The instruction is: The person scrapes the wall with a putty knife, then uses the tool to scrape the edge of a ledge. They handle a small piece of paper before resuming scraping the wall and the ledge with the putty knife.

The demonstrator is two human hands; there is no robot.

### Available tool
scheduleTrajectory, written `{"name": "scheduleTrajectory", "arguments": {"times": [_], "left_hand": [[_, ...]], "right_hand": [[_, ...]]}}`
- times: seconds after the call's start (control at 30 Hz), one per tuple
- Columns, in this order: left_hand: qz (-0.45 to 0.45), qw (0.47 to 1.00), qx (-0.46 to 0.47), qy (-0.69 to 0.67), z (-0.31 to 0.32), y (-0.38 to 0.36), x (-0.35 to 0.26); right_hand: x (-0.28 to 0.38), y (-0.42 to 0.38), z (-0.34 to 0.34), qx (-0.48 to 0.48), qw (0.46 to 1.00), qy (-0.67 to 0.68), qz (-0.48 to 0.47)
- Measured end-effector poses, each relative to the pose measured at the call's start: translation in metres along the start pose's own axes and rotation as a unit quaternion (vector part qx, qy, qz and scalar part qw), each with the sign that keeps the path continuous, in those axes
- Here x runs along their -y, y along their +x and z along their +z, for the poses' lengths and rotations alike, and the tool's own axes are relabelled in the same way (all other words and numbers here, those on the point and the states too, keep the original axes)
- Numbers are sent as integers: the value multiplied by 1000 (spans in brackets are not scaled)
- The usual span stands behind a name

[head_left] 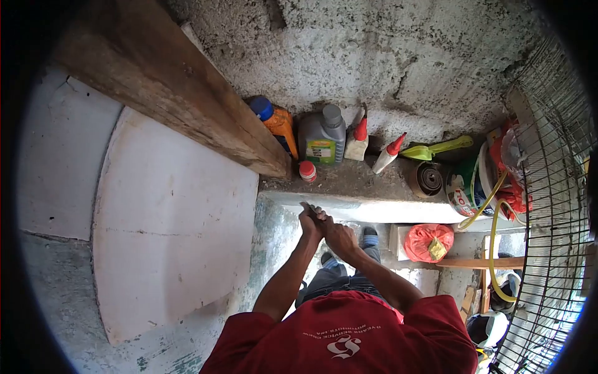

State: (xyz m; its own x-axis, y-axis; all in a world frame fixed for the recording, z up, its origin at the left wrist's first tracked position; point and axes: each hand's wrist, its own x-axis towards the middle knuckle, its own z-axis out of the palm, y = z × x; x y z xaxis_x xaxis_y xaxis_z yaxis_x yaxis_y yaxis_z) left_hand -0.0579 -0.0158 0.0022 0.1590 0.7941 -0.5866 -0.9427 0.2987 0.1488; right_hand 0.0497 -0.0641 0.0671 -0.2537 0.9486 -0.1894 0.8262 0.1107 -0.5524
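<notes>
Red shirt (pixel 349 340), hands (pixel 319 224) hiding something small

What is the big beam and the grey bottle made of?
The beam looks like rough, unpainted wood: brown, with grain lines and worn edges. The grey bottle looks like smooth plastic, with a moulded handle, screw cap and glued label.

Around the grey oil bottle (pixel 322 135) with its green-and-yellow label: to its left an orange bottle (pixel 278 124) capped blue, to its right two pale glue bottles (pixel 357 144) with red nozzles — further right a lime-green scoop (pixel 433 149). Below it, a red bag (pixel 428 242); lower still a red shirt (pixel 349 336) with white lettering.
</notes>
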Motion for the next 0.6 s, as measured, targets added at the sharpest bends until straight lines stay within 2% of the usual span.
{"name": "scheduleTrajectory", "arguments": {"times": [0.07, 0.1, 0.13, 0.2, 0.33, 0.43, 0.53, 0.6], "left_hand": [[-22, 999, -7, 26, -9, 9, 15], [-15, 998, -37, 50, 10, -4, 24], [-18, 999, -14, 40, 16, -6, 25], [-5, 1000, -11, 18, 16, -3, 17], [-25, 998, -19, 61, 19, -19, 10], [-2, 997, -41, 63, 21, -14, 16], [45, 997, -52, 27, 13, -5, -7], [17, 997, -32, 70, -5, -2, -8]], "right_hand": [[-5, -14, -10, 2, 1000, 12, 15], [-8, -16, -14, 3, 999, 7, 38], [-9, -14, -11, -5, 1000, 5, 27], [-10, -7, -4, -23, 1000, 2, 12], [6, -16, -17, -24, 999, 39, 14], [1, -11, -21, -7, 999, 21, 25], [3, 9, -6, -4, 999, 29, -28], [6, 0, -4, -2, 999, 38, -16]]}}
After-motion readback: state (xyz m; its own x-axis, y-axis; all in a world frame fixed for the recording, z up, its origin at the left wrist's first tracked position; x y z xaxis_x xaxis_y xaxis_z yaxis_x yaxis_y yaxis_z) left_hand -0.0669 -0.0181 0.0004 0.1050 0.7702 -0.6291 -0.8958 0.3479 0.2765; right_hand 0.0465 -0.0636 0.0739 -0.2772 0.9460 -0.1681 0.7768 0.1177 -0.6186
